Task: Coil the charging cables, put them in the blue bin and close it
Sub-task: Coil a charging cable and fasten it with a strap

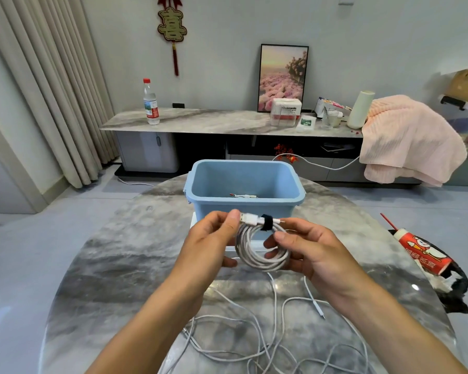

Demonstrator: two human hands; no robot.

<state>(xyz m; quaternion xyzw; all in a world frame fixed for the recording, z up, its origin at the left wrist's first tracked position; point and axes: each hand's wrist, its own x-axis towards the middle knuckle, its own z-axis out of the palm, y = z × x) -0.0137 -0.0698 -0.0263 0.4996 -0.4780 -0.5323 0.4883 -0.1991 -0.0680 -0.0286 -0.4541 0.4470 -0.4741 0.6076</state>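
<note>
A coiled white charging cable [257, 252] bound with a black strap is held up between both hands, just in front of the blue bin [243, 205]. My left hand [208, 238] pinches the coil's upper left by the USB plug. My right hand [305, 244] grips the coil's right side. The bin stands open on the round marble table [114, 265], with one small cable piece [243, 195] lying on its floor. A white flat piece [243, 248], maybe the lid, lies under the bin. Loose white cables [268, 338] sprawl tangled on the table near me.
A red snack tube on a black bag [427, 255] lies at the table's right edge. Behind stands a long marble sideboard [200, 121] with a water bottle [151, 102], a framed picture, boxes and a pink towel [408, 141].
</note>
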